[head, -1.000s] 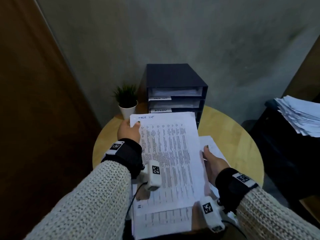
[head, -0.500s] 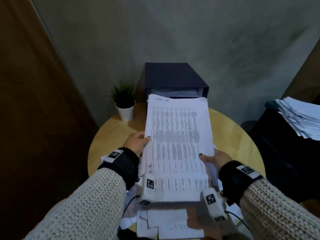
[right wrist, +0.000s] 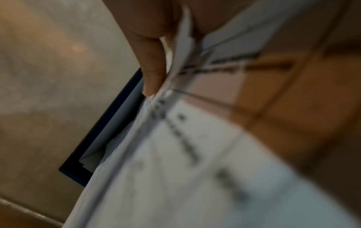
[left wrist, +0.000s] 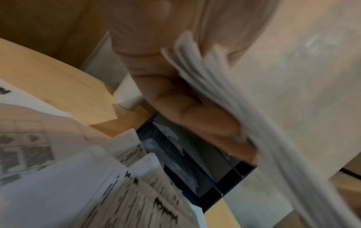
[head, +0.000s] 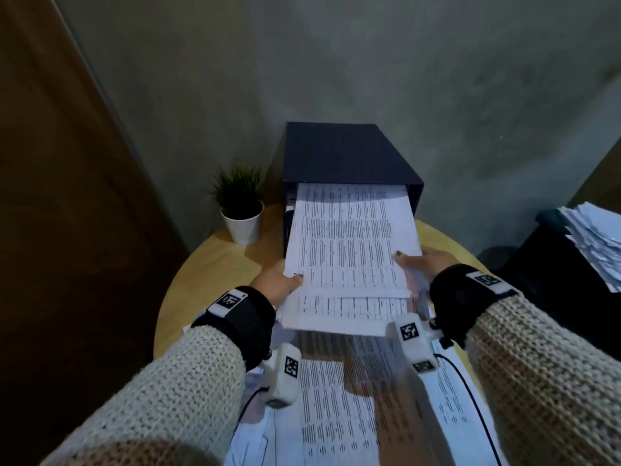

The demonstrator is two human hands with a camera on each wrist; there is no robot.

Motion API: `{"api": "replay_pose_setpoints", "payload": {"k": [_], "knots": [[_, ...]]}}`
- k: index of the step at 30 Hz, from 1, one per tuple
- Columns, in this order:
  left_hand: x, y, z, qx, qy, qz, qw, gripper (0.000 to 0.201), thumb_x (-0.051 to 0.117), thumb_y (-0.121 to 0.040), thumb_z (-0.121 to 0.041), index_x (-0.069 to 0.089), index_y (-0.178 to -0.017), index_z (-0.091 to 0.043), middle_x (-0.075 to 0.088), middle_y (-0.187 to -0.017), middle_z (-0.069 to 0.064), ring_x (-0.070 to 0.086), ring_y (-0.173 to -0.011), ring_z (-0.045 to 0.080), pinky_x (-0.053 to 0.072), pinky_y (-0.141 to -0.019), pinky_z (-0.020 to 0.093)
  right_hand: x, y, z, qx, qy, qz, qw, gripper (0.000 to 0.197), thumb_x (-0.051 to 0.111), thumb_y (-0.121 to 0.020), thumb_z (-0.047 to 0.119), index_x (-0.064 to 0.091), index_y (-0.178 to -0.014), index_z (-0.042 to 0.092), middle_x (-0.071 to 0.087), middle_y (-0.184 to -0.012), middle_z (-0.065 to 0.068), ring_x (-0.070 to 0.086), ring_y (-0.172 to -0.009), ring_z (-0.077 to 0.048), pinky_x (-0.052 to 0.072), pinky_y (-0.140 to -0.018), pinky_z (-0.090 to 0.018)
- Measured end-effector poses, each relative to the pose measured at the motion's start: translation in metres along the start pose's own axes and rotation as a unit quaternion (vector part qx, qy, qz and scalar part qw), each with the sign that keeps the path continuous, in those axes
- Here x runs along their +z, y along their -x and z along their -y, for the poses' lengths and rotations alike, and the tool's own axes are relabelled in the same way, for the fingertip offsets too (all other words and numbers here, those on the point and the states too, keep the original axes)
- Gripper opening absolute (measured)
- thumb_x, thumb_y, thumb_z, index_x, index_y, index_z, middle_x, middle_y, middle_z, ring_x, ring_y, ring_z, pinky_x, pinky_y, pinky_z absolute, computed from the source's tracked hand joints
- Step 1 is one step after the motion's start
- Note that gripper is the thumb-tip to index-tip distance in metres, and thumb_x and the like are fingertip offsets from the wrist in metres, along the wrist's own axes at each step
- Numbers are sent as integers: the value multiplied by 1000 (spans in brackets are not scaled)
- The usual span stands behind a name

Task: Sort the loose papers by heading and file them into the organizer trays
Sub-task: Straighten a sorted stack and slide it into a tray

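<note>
A round wooden table (head: 215,264) carries a dark organizer (head: 349,153) at its far edge. Just in front of the organizer, a sheaf of printed papers (head: 349,250) is held level, its far end inside the top slot. The left hand (head: 277,284) and right hand (head: 421,262) each pinch a near side edge, thumb above, fingers (left wrist: 205,123) below. More loose sheets (head: 336,415) lie nearer than the organizer. The sheaf looks fanned, so stray corners may catch the slot's rim and buckle or spill.
</note>
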State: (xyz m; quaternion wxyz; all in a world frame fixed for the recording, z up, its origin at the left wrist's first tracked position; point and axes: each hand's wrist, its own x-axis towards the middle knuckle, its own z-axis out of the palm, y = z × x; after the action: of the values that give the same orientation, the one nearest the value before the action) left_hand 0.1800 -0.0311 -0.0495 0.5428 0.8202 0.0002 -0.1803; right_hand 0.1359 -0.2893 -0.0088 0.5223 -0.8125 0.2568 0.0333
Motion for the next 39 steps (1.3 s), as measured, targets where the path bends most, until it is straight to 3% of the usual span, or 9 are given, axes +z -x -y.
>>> {"api": "replay_pose_setpoints", "payload": {"k": [2, 6, 11, 13, 17, 23, 27, 32, 39], "knots": [[-1, -11, -13, 9, -43, -32, 999, 39, 51, -96, -20, 46, -134, -12, 57, -131, 6, 55, -117, 28, 42, -89, 27, -5, -11, 0, 14, -138, 47, 989, 75, 76, -72, 26, 46, -137, 5, 56, -134, -11, 59, -114, -30, 46, -101, -45], [1, -28, -41, 33, -120, -55, 991, 41, 46, -98, -18, 42, -136, -4, 50, -138, 13, 49, -124, 30, 39, -95, 28, -18, -10, 0, 55, -111, 137, 983, 33, 57, -93, 23, 53, -124, 13, 70, -73, -7, 60, -42, -21, 48, -43, -22], [6, -47, -67, 37, -83, -43, 995, 38, 39, -101, -26, 38, -132, -4, 54, -127, 19, 69, -92, 26, 53, -74, 30, -35, -21, 5, 40, -177, 105, 978, 17, 45, -92, 0, 51, -107, 5, 55, -46, -7, 33, -21, -12, 26, -32, -9], [9, -51, -73, 4, 45, -12, 999, 46, 44, -98, -35, 37, -133, -6, 58, -114, 22, 64, -42, 16, 48, -39, 22, -33, -28, 13, 43, -236, 73, 968, 15, 41, -95, -4, 50, -103, 6, 55, -41, -3, 44, -24, -9, 33, -30, -10], [4, -60, -84, -26, 177, -18, 984, 41, 62, -90, -31, 53, -118, -2, 53, -78, 10, 48, -27, 7, 37, -32, 12, -20, -40, 25, 47, -347, 17, 936, 21, 38, -98, -5, 46, -80, 4, 64, -43, -9, 66, -40, -14, 54, -40, -21], [5, -64, -96, 9, 425, -41, 904, 22, 46, -94, 6, 49, -116, 7, 59, -110, 23, 60, -111, 29, 55, -68, 21, 3, -51, 31, -27, -439, 41, 897, 47, 40, -96, -8, 32, -142, -1, 50, -136, -22, 57, -110, -30, 46, -97, -41], [15, -75, -88, 61, 366, -72, 926, 18, 44, -91, 13, 47, -97, -4, 51, -80, 5, 53, -82, 17, 40, -86, 29, 19, -49, 42, -87, -292, 60, 951, 48, 44, -99, 3, 33, -146, 9, 40, -148, -10, 58, -111, -30, 51, -89, -44], [16, -85, -88, 49, 311, -39, 948, 32, 40, -92, 14, 41, -77, -15, 46, -90, -6, 47, -82, 4, 36, -87, 27, 31, -50, 55, -65, -183, 89, 977, 47, 42, -101, 22, 31, -147, 29, 33, -152, 2, 61, -109, -30, 52, -85, -43], [0, -93, -110, 6, 155, -39, 987, 29, 52, -90, 2, 51, -120, -1, 50, -109, 15, 57, -110, 32, 48, -94, 38, 31, -46, 55, -64, -144, 126, 979, 49, 42, -100, 30, 27, -147, 36, 24, -156, 9, 52, -127, -24, 43, -104, -47]]}}
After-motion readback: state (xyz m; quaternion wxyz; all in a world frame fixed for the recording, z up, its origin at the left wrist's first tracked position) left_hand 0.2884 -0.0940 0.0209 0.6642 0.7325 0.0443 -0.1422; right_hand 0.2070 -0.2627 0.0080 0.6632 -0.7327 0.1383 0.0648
